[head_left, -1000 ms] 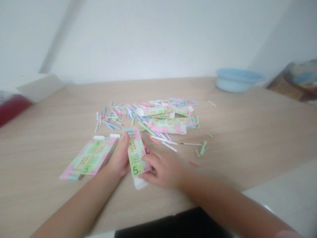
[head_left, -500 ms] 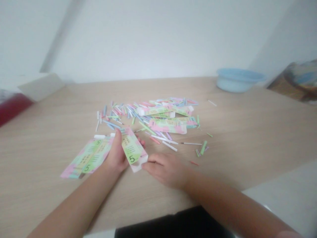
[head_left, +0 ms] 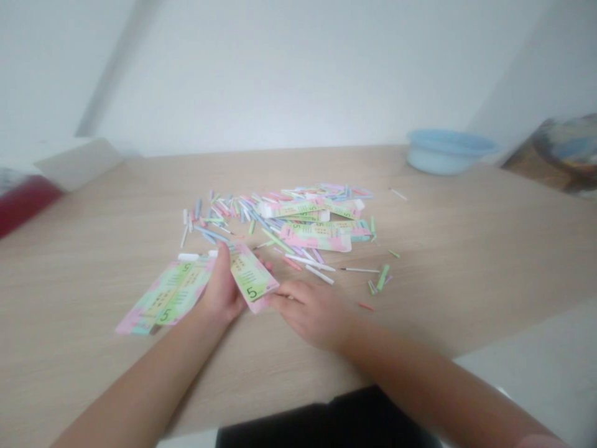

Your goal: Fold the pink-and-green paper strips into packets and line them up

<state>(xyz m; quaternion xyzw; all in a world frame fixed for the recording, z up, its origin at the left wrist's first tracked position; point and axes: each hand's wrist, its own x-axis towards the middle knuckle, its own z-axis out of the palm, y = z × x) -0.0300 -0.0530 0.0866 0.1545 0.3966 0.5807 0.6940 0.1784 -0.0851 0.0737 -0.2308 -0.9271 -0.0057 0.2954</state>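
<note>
A small pink and green box (head_left: 250, 274) marked "5" is in my left hand (head_left: 224, 289), its thumb on the near side and fingertips showing beyond the far edge. The fingers of my right hand (head_left: 314, 311) pinch the box's near end. Left of my left hand, matching flat boxes (head_left: 168, 295) lie side by side on the table. Beyond my hands, more such boxes (head_left: 317, 235) rest on and beside a spread of pastel pens and caps (head_left: 247, 208). White pens (head_left: 319, 274) and a thin refill (head_left: 359, 270) lie past my right hand.
On the wooden table (head_left: 443, 249), a light blue basin (head_left: 448, 151) stands at the back right. An open pale box flap (head_left: 79, 163) and a dark red object (head_left: 28, 202) are at the left. Small green caps (head_left: 383, 277) lie right of the pens.
The white end piece of the held box no longer shows; a pink edge shows there instead. My right hand has shifted slightly, still at that end.
</note>
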